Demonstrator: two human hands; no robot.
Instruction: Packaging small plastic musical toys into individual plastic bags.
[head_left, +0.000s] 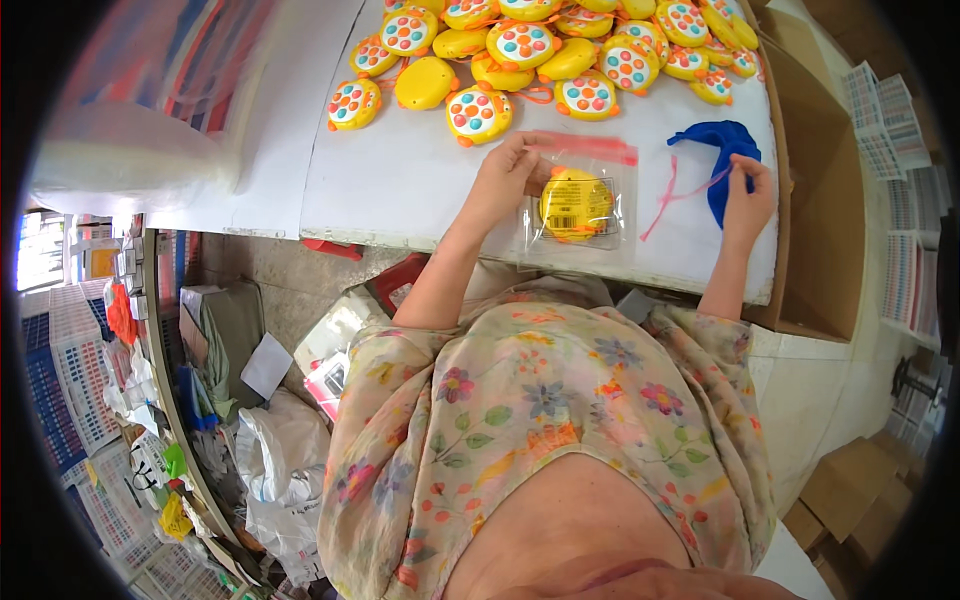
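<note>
My left hand (505, 180) pinches the upper left corner of a clear zip bag (532, 232) with a pink-red top strip. Inside the bag lies a round yellow toy (572, 200), its plain back up, under a printed barcode panel. To the right, my right hand (748, 197) has its fingertips closed on a thin pink strip (668, 196), whose looped end trails left on the table. That hand is over the edge of a crumpled blue cloth (722, 140); whether it also grips the cloth is hard to see.
Several yellow toys (525, 42) with coloured round buttons are heaped at the table's far side. Clear plastic bags (130, 160) lie at the far left of the white table (400, 200). An open cardboard box (822, 200) stands against its right edge. Stuffed shelving is at left.
</note>
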